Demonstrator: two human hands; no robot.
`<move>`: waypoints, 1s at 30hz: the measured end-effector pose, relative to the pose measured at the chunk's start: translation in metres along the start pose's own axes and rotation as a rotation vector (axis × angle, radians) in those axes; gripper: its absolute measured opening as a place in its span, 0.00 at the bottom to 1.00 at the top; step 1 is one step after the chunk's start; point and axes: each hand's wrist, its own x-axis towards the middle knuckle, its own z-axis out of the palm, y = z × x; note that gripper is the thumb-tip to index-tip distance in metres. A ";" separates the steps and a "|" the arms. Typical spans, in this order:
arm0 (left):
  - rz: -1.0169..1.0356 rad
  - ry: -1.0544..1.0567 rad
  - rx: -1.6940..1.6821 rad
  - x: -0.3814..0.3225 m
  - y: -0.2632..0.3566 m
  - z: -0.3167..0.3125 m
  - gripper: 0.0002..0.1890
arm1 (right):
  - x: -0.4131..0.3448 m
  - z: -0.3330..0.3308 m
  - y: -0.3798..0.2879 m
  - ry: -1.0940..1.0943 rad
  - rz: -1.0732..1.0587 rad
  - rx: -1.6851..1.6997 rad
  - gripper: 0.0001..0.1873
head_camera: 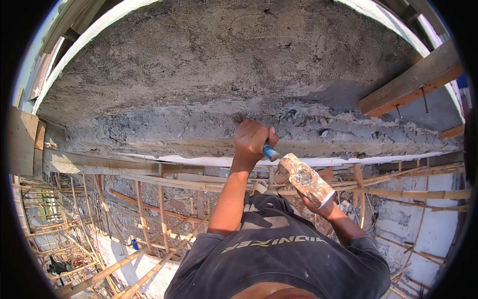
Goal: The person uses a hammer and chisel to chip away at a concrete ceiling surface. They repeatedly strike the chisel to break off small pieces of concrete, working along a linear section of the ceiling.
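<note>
My left hand is wrapped around a blue chisel against the chipped concrete ledge. The chisel's struck end points back toward me; its tip is hidden. A club hammer with a worn, rust-stained steel head is in the grip of my right hand. The hammer head hides most of that hand and the handle. A small gap separates the hammer's face from the chisel's end. Broken, rough concrete lies just right of my left hand.
A wooden beam with protruding nails juts in from the right. Formwork boards stand at the left. Below the ledge runs bamboo scaffolding, with rubble-strewn ground far beneath. A weathered concrete wall face rises beyond the ledge.
</note>
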 end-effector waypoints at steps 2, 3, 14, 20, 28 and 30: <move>0.007 -0.005 -0.006 -0.002 0.004 0.002 0.15 | 0.002 -0.001 -0.003 0.025 -0.002 0.427 0.16; 0.007 -0.013 -0.012 -0.002 0.006 0.001 0.15 | -0.003 0.005 -0.004 0.032 0.004 0.403 0.14; 0.013 -0.021 0.015 -0.004 0.001 0.001 0.15 | 0.015 0.001 -0.019 0.119 -0.242 0.623 0.05; 0.035 -0.026 -0.009 -0.009 -0.003 0.005 0.16 | -0.001 -0.001 -0.007 -0.015 -0.136 -0.009 0.11; 0.018 -0.043 0.001 -0.005 0.002 0.005 0.17 | -0.003 0.019 0.001 0.006 -0.069 0.087 0.09; 0.018 -0.009 -0.010 -0.008 0.000 0.004 0.17 | -0.002 0.003 -0.008 -0.142 0.089 0.068 0.11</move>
